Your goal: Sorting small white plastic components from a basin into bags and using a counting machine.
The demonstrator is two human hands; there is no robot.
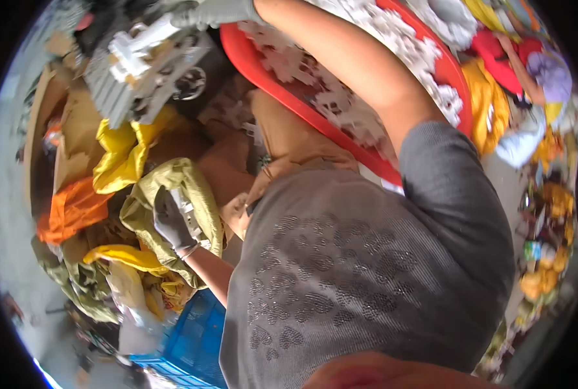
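My right hand (pixel 219 12), in a grey glove, reaches to the top edge, its fingers closed on the end of a white plastic part (pixel 133 53). That part lies over a grey ridged metal block (pixel 117 87); its exact shape is blurred. Lower down on the left, my left hand (pixel 171 222), in a dark grey glove, lies with its fingers stretched out at the mouth of an olive sack (pixel 206 194). Small white pieces (pixel 188 211) show inside the sack beside the hand. No object shows in the left palm, which is partly hidden.
A large red tub (pixel 341 133) full of white plastic parts stands under my right arm. Yellow cloth (pixel 117 155), an orange sack (pixel 75 209) and a blue crate (pixel 195 334) lie left. Another person (pixel 512 61) sits far right beside yellow sacks (pixel 490 107).
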